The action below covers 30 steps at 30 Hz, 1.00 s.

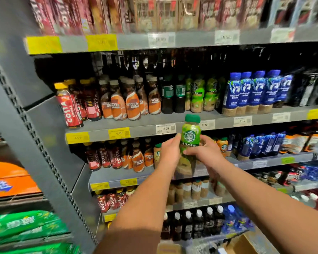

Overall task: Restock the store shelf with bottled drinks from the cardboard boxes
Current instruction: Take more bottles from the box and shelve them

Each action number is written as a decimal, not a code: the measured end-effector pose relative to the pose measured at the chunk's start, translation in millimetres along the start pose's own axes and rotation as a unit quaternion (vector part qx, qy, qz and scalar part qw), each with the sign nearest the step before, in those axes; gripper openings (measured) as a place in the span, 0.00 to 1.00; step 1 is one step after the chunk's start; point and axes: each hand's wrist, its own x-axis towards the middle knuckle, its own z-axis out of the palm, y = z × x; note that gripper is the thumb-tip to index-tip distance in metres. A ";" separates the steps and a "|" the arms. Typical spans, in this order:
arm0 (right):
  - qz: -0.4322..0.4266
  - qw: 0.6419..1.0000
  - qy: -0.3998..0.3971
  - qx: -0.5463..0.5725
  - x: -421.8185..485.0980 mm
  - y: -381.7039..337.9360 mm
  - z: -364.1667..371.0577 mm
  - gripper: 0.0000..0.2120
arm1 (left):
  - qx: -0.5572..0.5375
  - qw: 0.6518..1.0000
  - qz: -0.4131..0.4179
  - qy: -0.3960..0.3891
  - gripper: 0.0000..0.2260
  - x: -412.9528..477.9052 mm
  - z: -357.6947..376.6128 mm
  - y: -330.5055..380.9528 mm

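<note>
A green-capped Starbucks bottle (190,133) with a light green label stands upright in front of the grey shelf edge (141,132). My left hand (170,153) grips its left side and my right hand (206,153) grips its right side, fingers wrapped round the lower body. Matching green Starbucks bottles (198,94) stand on the shelf just above, between two dark Starbucks bottles (173,96) and several blue bottles (253,92). An open cardboard box (244,242) shows at the bottom right.
Costa bottles (70,107) and Nescafe bottles (123,105) fill the shelf's left part. Lower shelves hold more coffee bottles (136,158) and black white-capped bottles (193,222). A grey upright (31,125) bounds the shelf; orange and green drink packs (17,204) are stacked to its left.
</note>
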 end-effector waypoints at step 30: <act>-0.087 0.993 -0.073 -0.010 225.5 -67.4 -93.5 0.26 | 0.096 0.993 0.067 0.012 0.17 176.6 137.8 71.8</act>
